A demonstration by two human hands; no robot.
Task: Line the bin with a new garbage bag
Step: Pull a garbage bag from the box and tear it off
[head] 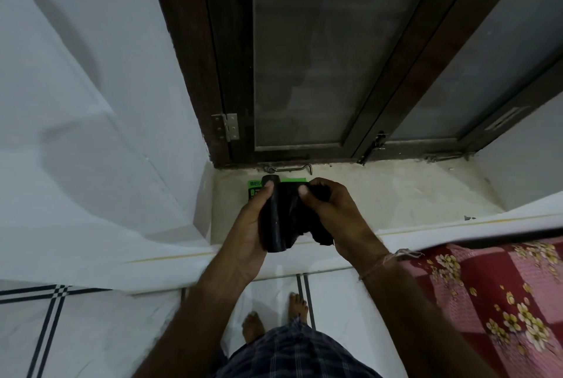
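A black roll of garbage bags [275, 219] is held upright over the window sill. My left hand [249, 225] wraps around the roll, thumb on its top. My right hand [329, 210] pinches the loose black bag [307, 213] that is pulled off the roll's side, crumpled under my fingers. A green label or packet [254, 187] lies on the sill behind the roll, mostly hidden. No bin is in view.
The pale stone sill [380, 194] runs below a dark wooden window frame [231, 73] with metal hooks. A white curtain [91, 134] hangs at left. A red floral bedcover [493, 301] lies at right. My bare feet stand on white tiled floor [335, 301].
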